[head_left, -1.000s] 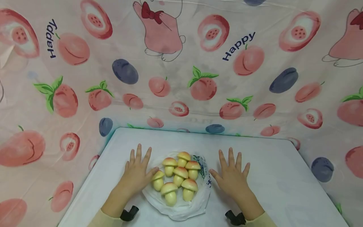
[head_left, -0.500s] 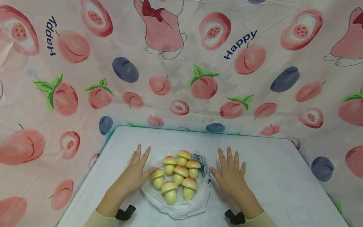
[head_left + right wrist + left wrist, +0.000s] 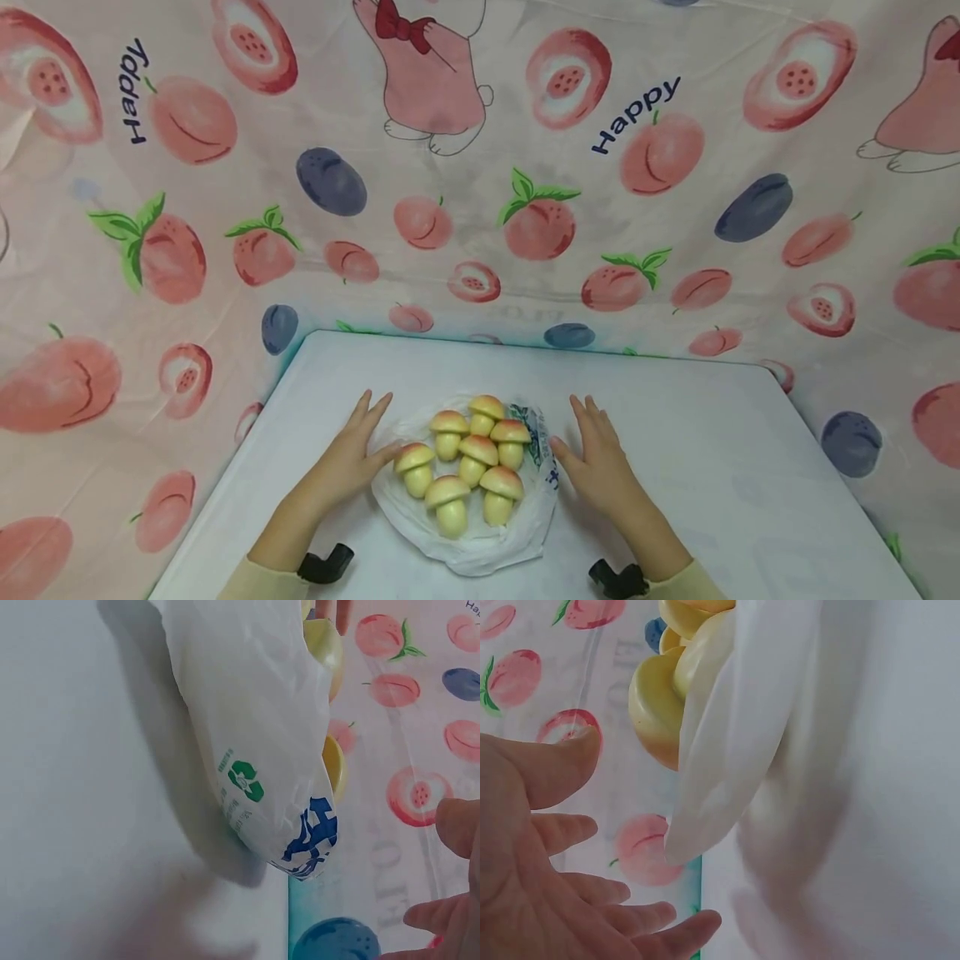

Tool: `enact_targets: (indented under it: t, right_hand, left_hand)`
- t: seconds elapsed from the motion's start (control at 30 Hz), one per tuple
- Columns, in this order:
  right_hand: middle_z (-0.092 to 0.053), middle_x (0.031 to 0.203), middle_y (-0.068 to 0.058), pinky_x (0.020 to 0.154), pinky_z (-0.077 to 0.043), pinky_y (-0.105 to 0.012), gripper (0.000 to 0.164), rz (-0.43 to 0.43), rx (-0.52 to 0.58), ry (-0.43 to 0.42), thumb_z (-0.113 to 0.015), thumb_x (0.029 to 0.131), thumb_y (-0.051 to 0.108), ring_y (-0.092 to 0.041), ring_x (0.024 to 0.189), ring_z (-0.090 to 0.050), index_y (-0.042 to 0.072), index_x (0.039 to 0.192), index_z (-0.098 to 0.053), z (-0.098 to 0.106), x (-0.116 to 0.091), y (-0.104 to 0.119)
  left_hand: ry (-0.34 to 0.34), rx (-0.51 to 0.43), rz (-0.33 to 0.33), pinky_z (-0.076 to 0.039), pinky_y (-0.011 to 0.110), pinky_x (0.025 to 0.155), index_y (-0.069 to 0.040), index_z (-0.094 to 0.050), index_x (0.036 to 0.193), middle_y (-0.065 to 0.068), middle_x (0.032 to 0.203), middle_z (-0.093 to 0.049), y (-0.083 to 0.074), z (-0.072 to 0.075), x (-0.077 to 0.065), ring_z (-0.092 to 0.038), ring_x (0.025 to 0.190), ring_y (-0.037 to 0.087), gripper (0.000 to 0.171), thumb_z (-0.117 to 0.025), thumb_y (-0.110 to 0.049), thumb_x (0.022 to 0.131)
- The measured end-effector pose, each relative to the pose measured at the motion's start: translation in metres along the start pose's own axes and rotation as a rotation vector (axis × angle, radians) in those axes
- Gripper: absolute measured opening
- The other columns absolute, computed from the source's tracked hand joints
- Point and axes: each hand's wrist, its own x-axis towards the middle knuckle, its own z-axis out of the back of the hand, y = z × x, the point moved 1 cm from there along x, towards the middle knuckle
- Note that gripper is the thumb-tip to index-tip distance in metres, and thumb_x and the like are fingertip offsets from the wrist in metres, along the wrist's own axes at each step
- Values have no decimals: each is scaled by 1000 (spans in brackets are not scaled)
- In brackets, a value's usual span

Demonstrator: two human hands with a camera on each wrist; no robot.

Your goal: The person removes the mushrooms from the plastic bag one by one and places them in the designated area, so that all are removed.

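Observation:
Several glossy yellow mushroom-shaped pieces (image 3: 478, 454) with orange-red caps are grouped on a white plastic bag (image 3: 480, 560), spread on the white table. In the head view my left hand (image 3: 351, 458) is left of the bag. Its thumb is by the leftmost mushroom-shaped piece (image 3: 417, 477); the left wrist view shows a gap between the thumb (image 3: 562, 769) and the bag's raised edge. Over on the right, my right hand (image 3: 600, 471) is close to the bag's printed side, holding nothing. Its fingers are straight, and only part of that hand enters the right wrist view.
A white table (image 3: 720, 483) stretches beyond the bag on every side. Behind and beside it hangs a fruit-patterned cloth (image 3: 465, 350). Each wrist carries a black device, the left one (image 3: 326, 564) and the right one (image 3: 617, 579).
My left hand has shifted left and turned inward; the leftmost mushroom-shaped piece and bag edge lie slightly further left. The fingers of my right hand have drawn closer together.

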Motion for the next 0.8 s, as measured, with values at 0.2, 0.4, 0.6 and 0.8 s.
enact_targets:
  t: [0.2, 0.4, 0.6, 0.8]
  right_hand:
    - [-25, 177, -25, 125, -25, -76, 77, 39, 74, -45, -68, 105, 33, -53, 162, -24, 9, 169, -31, -3, -1, 3]
    - [-37, 172, -24, 120, -36, -76, 70, 110, 143, -111, -71, 103, 28, -52, 158, -34, 7, 163, -42, -6, -5, 7]
    - [-46, 167, -22, 109, -54, -63, 58, 165, 207, -146, -72, 101, 17, -46, 153, -45, 5, 155, -53, -15, -7, 6]
    - [-52, 162, -19, 100, -61, -55, 53, 209, 267, -158, -73, 99, 12, -43, 148, -53, 2, 149, -57, -24, -10, 8]
  left_hand:
    - [-10, -57, 33, -36, 71, 123, -16, -30, 171, 25, 180, -8, 8, 1, -4, -21, 162, 54, 77, -69, -22, 105]
    - [-20, -121, 30, -53, 59, 113, -13, -37, 168, 24, 180, -13, 16, 1, -9, -32, 159, 53, 69, -66, -14, 106]
    - [-12, -162, 32, -56, 56, 111, -12, -42, 165, 21, 179, -17, 19, -1, -13, -33, 159, 52, 62, -63, -7, 106]
    - [30, -201, 17, -55, 56, 111, -9, -45, 162, 23, 178, -19, 20, -3, -19, -31, 160, 53, 61, -65, -7, 105]
